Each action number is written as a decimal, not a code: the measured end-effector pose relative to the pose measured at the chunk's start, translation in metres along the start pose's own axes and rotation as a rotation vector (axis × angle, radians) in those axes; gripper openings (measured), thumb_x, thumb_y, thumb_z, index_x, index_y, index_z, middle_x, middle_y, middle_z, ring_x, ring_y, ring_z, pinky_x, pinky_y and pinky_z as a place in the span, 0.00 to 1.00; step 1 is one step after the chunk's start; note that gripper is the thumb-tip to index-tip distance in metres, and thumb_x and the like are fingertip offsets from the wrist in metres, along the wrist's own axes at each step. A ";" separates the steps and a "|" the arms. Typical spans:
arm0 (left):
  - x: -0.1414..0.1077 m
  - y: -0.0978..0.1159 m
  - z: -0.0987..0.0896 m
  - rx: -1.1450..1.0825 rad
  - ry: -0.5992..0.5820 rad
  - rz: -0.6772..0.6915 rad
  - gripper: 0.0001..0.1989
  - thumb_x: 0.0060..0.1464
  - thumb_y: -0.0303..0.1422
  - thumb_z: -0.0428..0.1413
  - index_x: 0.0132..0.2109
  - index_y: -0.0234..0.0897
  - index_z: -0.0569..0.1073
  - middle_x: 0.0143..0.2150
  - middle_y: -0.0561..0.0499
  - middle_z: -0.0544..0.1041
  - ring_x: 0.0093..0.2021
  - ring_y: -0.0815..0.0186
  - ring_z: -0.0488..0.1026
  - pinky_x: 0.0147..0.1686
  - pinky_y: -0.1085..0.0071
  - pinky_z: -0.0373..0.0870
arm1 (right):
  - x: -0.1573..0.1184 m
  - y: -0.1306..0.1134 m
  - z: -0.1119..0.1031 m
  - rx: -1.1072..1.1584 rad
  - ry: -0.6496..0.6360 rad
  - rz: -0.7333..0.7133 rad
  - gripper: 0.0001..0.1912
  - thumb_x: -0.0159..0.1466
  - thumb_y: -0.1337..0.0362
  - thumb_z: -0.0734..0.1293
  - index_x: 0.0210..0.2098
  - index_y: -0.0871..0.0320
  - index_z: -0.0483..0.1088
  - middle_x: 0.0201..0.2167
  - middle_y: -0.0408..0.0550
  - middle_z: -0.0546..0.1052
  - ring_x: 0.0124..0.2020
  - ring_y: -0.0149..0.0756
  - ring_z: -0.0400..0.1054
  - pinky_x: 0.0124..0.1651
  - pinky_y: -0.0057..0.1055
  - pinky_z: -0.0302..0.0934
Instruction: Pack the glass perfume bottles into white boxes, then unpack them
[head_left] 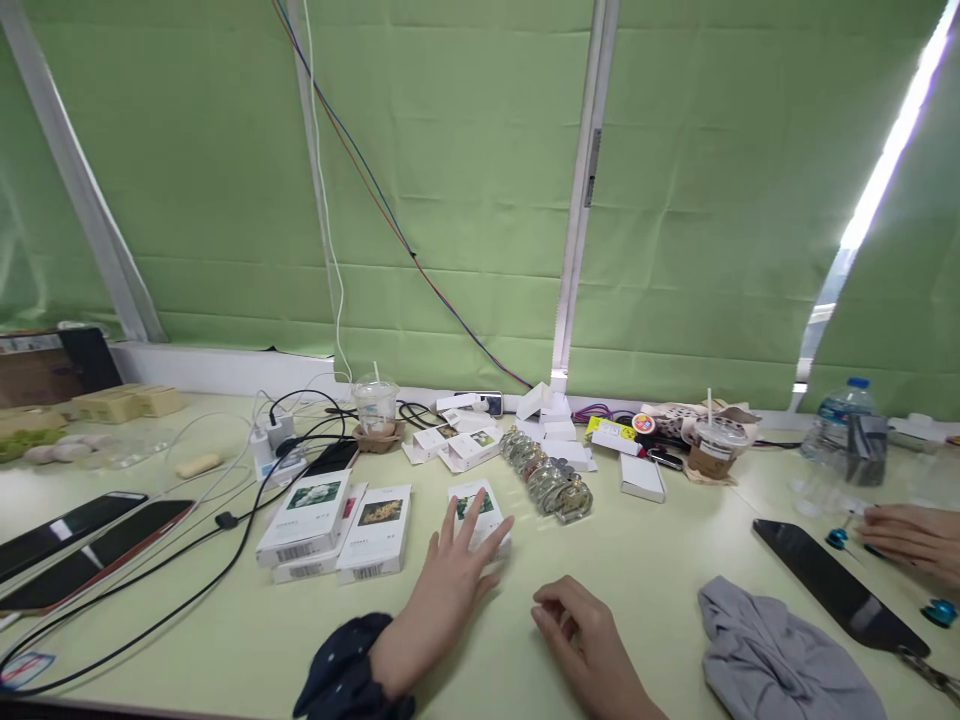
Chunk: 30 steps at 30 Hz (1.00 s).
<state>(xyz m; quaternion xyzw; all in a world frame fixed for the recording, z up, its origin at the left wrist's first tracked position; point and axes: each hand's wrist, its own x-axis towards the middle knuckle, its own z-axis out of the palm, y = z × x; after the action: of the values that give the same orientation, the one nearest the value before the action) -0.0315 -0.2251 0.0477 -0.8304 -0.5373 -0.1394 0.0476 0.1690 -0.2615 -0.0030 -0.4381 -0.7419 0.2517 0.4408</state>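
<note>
My left hand point(448, 575) lies spread, its fingers reaching over a small white box point(486, 514) with a green-and-white flower picture; part of the box is hidden under the fingers. To the left of that hand, a white box with a yellowish picture point(379, 540) lies flat beside two stacked white boxes point(307, 518). My right hand point(589, 640) rests near the table's front, its fingers loosely curled with nothing visible in them. Beyond both hands runs a row of clear-wrapped packets point(546, 478), their contents too small to name.
Black cables point(251, 525) and dark phones or tablets point(97, 555) lie at left. Open white boxes point(469, 447) and two drink cups point(716, 450) stand farther back. A grey cloth point(780, 650) and black flat strap-like object point(836, 585) lie right, near another person's hand point(915, 540).
</note>
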 end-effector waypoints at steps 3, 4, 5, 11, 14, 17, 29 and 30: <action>0.020 0.014 -0.006 0.017 -0.219 -0.005 0.36 0.53 0.19 0.56 0.64 0.56 0.60 0.73 0.42 0.44 0.69 0.30 0.37 0.47 0.31 0.66 | 0.000 0.005 0.002 -0.001 0.008 -0.019 0.14 0.68 0.56 0.58 0.37 0.57 0.71 0.31 0.48 0.73 0.30 0.34 0.69 0.31 0.26 0.63; 0.024 0.016 -0.007 0.014 -0.251 0.008 0.34 0.54 0.18 0.55 0.62 0.54 0.63 0.73 0.42 0.46 0.69 0.30 0.38 0.45 0.31 0.68 | 0.000 0.007 0.003 0.000 0.013 -0.028 0.14 0.68 0.56 0.58 0.37 0.57 0.71 0.31 0.48 0.73 0.30 0.33 0.69 0.31 0.26 0.63; 0.027 0.017 -0.009 0.010 -0.265 0.019 0.30 0.54 0.19 0.53 0.60 0.51 0.66 0.72 0.41 0.49 0.69 0.30 0.41 0.43 0.32 0.69 | -0.001 0.008 0.004 0.003 0.021 -0.038 0.15 0.68 0.56 0.58 0.36 0.57 0.71 0.30 0.48 0.73 0.30 0.33 0.69 0.31 0.26 0.63; 0.029 0.009 -0.017 0.040 -0.195 0.006 0.17 0.60 0.21 0.47 0.48 0.44 0.73 0.66 0.41 0.63 0.67 0.40 0.54 0.44 0.39 0.72 | -0.001 0.011 0.008 0.023 0.052 -0.078 0.16 0.68 0.54 0.58 0.35 0.56 0.71 0.28 0.47 0.73 0.27 0.33 0.68 0.29 0.26 0.63; 0.025 0.000 -0.028 0.091 -0.124 -0.048 0.22 0.58 0.17 0.45 0.51 0.43 0.72 0.67 0.40 0.60 0.68 0.41 0.51 0.50 0.37 0.66 | -0.001 0.008 0.006 0.020 0.030 -0.059 0.16 0.68 0.55 0.58 0.34 0.56 0.71 0.29 0.47 0.72 0.28 0.33 0.68 0.30 0.26 0.63; 0.015 -0.016 -0.043 0.172 -0.052 -0.128 0.27 0.54 0.13 0.42 0.52 0.40 0.72 0.68 0.38 0.58 0.68 0.39 0.50 0.51 0.36 0.64 | -0.001 0.004 0.003 0.009 0.011 -0.041 0.15 0.68 0.56 0.58 0.34 0.57 0.70 0.29 0.47 0.72 0.29 0.33 0.68 0.31 0.26 0.63; -0.018 -0.078 -0.044 0.401 -0.003 -0.311 0.22 0.54 0.17 0.44 0.50 0.39 0.74 0.64 0.39 0.65 0.63 0.42 0.59 0.45 0.42 0.70 | 0.000 -0.006 -0.002 -0.022 -0.021 -0.031 0.15 0.68 0.58 0.57 0.33 0.58 0.70 0.29 0.48 0.72 0.29 0.34 0.68 0.31 0.27 0.63; -0.018 -0.077 -0.042 0.416 -0.001 -0.315 0.21 0.55 0.18 0.45 0.49 0.37 0.75 0.63 0.38 0.67 0.63 0.41 0.60 0.48 0.37 0.65 | 0.001 -0.006 -0.002 -0.020 -0.017 -0.031 0.15 0.68 0.57 0.57 0.33 0.58 0.70 0.29 0.48 0.72 0.29 0.34 0.68 0.31 0.27 0.63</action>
<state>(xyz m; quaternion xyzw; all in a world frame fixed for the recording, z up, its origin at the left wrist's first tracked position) -0.1158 -0.2179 0.0776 -0.7091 -0.6770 -0.0310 0.1947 0.1678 -0.2640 0.0027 -0.4286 -0.7550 0.2408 0.4338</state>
